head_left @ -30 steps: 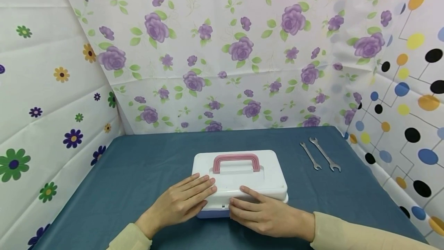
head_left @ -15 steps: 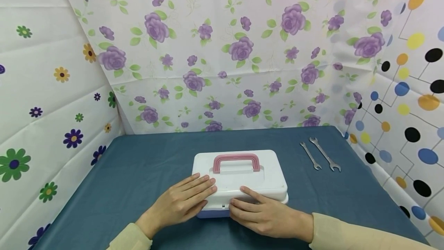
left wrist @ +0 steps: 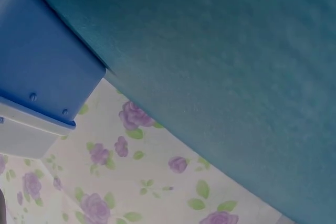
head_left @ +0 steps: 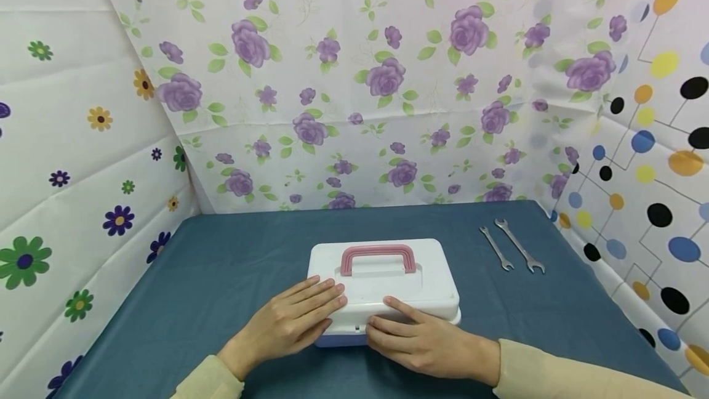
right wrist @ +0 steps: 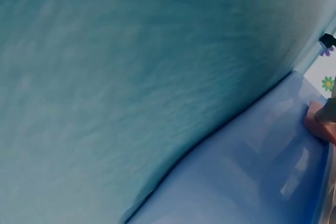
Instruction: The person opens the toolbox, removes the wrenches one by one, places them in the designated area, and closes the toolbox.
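Note:
A white-lidded plastic box with a blue base and a pink carry handle sits shut on the table. My left hand rests on the front left corner of its lid, fingers straight and side by side. The right hand lies against the box's front, its top digit on the lid's edge and the other fingers touching the front near the middle. In the right wrist view, a pink piece on the blue base, apparently a latch, has a fingertip at it. The left wrist view shows the blue base from the side.
Two open-ended wrenches, a small one and a larger one, lie right of the box. A dark teal cloth covers the table. Patterned fabric walls stand at the back and both sides.

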`<state>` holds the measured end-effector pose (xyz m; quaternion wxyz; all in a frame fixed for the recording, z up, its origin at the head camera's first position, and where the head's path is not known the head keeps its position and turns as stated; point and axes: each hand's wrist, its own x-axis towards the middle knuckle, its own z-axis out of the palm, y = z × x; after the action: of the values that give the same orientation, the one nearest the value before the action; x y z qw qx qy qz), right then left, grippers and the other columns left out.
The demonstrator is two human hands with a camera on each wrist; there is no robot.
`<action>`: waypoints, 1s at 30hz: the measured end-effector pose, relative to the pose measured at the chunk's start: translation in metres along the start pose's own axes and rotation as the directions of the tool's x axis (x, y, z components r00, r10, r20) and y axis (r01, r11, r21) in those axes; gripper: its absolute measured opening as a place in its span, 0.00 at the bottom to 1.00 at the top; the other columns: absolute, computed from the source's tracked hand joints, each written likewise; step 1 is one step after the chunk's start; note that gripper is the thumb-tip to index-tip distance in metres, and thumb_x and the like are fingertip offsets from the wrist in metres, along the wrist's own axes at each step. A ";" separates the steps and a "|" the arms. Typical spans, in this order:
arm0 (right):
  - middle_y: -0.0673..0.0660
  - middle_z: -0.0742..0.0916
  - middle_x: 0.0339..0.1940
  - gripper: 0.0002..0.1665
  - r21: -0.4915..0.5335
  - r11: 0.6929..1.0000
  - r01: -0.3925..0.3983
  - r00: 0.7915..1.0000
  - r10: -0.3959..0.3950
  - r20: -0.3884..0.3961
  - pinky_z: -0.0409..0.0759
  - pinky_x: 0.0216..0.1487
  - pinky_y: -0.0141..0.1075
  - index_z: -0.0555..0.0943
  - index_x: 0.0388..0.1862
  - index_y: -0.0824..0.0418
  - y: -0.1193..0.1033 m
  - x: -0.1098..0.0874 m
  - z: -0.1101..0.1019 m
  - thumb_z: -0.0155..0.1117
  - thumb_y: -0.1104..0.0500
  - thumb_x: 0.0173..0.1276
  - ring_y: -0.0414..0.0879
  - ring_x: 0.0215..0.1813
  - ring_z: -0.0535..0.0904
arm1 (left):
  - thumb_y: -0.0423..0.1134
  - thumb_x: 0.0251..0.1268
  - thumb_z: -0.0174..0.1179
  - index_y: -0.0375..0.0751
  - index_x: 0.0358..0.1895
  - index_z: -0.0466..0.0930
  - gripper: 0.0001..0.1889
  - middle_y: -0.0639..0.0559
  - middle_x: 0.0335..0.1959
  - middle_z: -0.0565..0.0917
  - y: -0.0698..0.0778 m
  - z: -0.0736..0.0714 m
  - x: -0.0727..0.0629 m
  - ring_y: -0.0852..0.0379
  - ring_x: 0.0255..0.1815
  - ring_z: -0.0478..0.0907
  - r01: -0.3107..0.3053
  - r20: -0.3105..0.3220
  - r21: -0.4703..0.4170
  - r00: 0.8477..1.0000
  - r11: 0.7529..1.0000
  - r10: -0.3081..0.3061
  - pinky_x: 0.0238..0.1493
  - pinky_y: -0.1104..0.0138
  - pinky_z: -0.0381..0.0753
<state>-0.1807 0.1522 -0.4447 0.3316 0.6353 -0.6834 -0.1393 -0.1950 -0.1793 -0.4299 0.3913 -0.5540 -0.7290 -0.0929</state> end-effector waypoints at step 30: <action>0.63 0.78 0.69 0.20 0.615 0.491 -0.617 0.606 0.795 -0.027 0.68 0.70 0.64 0.78 0.69 0.61 0.181 -0.035 -0.018 0.60 0.62 0.81 0.62 0.72 0.70 | 0.53 0.84 0.50 0.49 0.69 0.80 0.22 0.47 0.68 0.80 -0.106 -0.024 0.085 0.44 0.70 0.75 0.711 0.120 -0.189 0.702 0.678 -0.702 0.64 0.42 0.78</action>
<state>-0.3113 0.2176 -0.3305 0.2645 0.3722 -0.8325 0.3139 -0.2844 -0.1698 -0.3251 0.2471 -0.2712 -0.8783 -0.3066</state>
